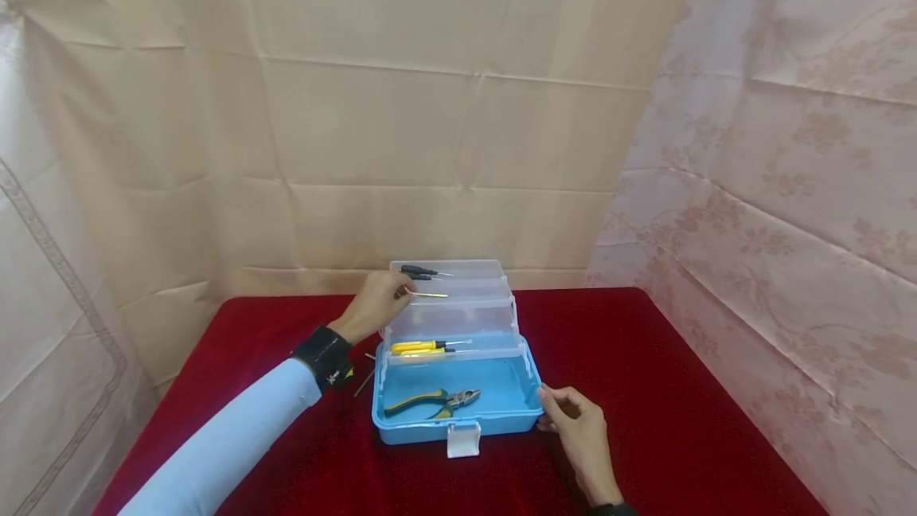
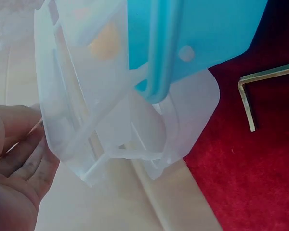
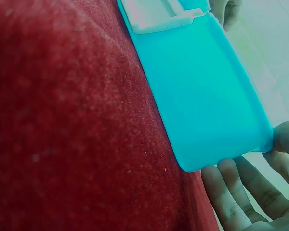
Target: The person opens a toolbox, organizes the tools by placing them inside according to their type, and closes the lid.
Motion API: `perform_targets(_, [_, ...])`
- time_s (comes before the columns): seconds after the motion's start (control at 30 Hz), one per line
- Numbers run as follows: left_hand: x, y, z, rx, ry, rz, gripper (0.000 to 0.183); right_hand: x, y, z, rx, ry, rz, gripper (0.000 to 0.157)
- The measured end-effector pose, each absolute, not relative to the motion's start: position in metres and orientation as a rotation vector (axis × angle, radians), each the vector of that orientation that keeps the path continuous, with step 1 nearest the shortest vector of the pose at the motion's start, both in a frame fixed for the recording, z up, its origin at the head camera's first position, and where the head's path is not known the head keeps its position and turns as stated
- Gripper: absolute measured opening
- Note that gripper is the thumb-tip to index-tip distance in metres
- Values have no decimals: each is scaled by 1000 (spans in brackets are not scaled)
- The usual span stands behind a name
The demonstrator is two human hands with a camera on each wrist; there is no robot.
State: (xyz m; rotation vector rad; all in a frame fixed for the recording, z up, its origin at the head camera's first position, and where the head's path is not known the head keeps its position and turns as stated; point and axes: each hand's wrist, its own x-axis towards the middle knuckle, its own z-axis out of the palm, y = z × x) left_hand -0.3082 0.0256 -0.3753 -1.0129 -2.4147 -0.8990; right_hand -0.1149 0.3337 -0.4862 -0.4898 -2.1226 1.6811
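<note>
My left hand [image 1: 380, 301] pinches a thin gold-coloured hex key [image 1: 431, 295] over the raised clear trays [image 1: 458, 313] of a blue toolbox [image 1: 497, 425]. In the left wrist view, the fingers are right at the edge of a clear tray [image 2: 53, 115], which hides the key. At the toolbox's right front corner, my right hand [image 1: 576, 424] grips the wall, thumb at the rim and fingers against the outside. Pliers [image 1: 430, 400] with green-and-yellow handles lie in the bottom. Yellow-handled screwdrivers [image 1: 419, 347] sit in the lower tray, black-handled screwdrivers [image 1: 419, 270] in the top one.
Another L-shaped hex key [image 2: 245, 86] lies on the red cloth [image 1: 609, 357] left of the toolbox. The white latch [image 1: 463, 440] hangs down at the front. Beige curtain [image 1: 430, 142] stands behind the table, and a floral one [image 1: 788, 181] on the right.
</note>
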Motion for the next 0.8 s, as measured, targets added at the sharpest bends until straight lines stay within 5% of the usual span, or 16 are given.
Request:
perform_targets(0.47, [-286,-37,-401,-794,-2438,-935,15,-111,338,-481,-483,-2136,1673,38])
perform_targets(0.8, [-271,-41,-452,-971,-2968,-627,18,-109,344,-481,-506,-2156,1653,40])
